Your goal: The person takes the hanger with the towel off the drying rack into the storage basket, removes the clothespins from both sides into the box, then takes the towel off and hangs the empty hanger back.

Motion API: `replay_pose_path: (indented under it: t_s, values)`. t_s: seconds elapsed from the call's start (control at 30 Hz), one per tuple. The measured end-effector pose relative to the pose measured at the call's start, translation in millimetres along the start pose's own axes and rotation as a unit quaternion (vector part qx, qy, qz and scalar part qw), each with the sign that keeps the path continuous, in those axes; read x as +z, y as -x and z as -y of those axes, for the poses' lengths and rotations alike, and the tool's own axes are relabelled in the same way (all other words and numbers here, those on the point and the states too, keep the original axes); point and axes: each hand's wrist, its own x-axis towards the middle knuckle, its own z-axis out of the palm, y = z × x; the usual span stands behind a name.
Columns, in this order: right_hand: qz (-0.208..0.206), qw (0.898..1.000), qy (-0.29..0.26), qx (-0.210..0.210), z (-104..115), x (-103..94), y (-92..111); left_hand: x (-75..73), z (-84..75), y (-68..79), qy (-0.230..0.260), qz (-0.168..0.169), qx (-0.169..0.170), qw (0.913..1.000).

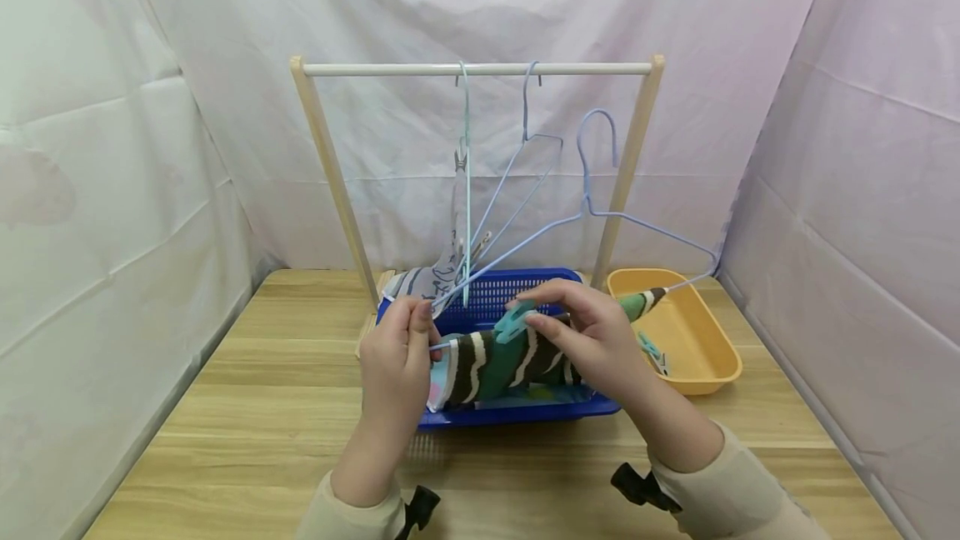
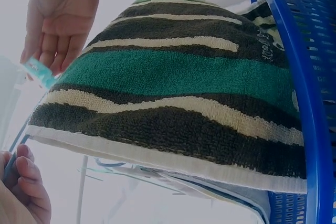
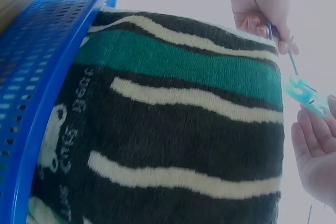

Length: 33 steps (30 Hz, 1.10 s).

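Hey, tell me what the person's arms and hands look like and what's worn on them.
The left hand and right hand are bare, without gloves. Both arms wear plain cream sleeves that end short of the wrists. A small black attachment juts out beside each sleeve's cuff; its exact shape is unclear.

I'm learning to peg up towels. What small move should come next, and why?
Perhaps press the teal clothespin onto the draped striped towel: the right hand pinches it by the fold, while the left hand grips the towel's hanger.
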Motion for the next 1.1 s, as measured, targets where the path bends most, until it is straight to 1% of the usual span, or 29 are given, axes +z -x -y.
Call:
replay_pose_path:
  t_s: [0.23, 0.4, 0.47, 0.6, 0.7, 0.8, 0.93, 1.1]
  values:
    - [-0.01, 1.0, 0.025, -0.003, -5, -10.4, 6, -5.5, 1.2, 0.7, -0.001, 0.011, -0.038, 0.9992]
    - [-0.022, 0.997, 0.069, -0.013, -9, -18.9, 11, -9.9, 2.4, -0.4, 0.009, 0.017, -0.065, 0.9977]
    - [-0.026, 0.996, 0.088, -0.007, -10, -22.7, 13, -11.8, 3.0, -1.1, 0.013, 0.018, -0.072, 0.9972]
    - [-0.035, 0.993, 0.114, 0.021, -9, -30.0, 18, -15.4, 4.1, -4.0, 0.014, 0.018, -0.07, 0.9973]
    - [-0.047, 0.988, 0.143, 0.034, -10, -35.5, 22, -17.6, 5.0, -6.2, 0.017, 0.022, -0.076, 0.9967]
    - [-0.053, 0.984, 0.167, 0.031, -12, -41.4, 26, -20.0, 5.7, -8.1, 0.021, 0.029, -0.092, 0.9951]
    - [-0.055, 0.981, 0.185, 0.025, -15, -49.3, 31, -23.5, 6.1, -10.7, 0.034, 0.041, -0.112, 0.9923]
    - [-0.06, 0.98, 0.19, 0.02, -19, -59.0, 37, -27.7, 7.3, -13.6, 0.059, 0.051, -0.143, 0.9867]
